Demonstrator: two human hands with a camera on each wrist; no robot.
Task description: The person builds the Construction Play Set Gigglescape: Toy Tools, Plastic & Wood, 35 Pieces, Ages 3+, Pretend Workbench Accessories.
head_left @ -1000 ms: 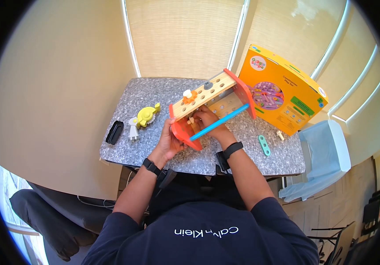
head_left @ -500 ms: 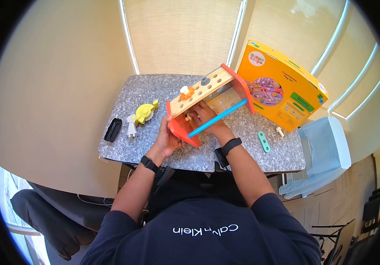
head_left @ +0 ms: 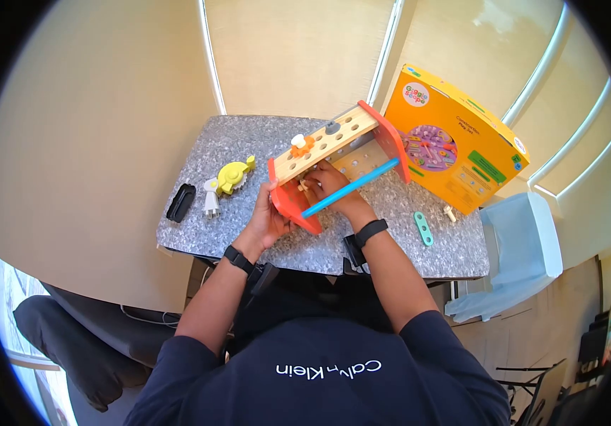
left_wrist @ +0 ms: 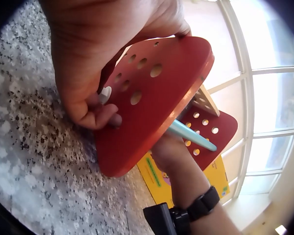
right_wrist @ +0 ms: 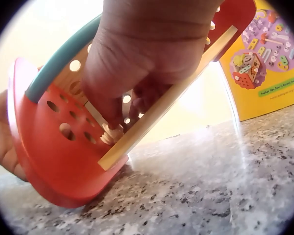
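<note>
A toy toolbox with red ends, perforated wooden sides and a blue rod is tilted above the table. My left hand grips its near-left red end, thumb on the upper edge. On that panel's outer face, a white peg head shows beside my left fingers. Reaching inside behind the rod, my right hand pinches a cream threaded toy screw close to the red panel's inner face; its fingertips are partly hidden. An orange gear with a white peg and a grey piece sit on top.
A yellow toy box stands at the table's back right. Ahead of it lie a teal three-hole strip and a cream peg. At left are a yellow-and-white toy saw and a black tray. A light blue covered chair adjoins the table.
The head view has shifted slightly. My right fingers have changed position a little around the cream screw, while my left hand keeps its grip on the red end.
</note>
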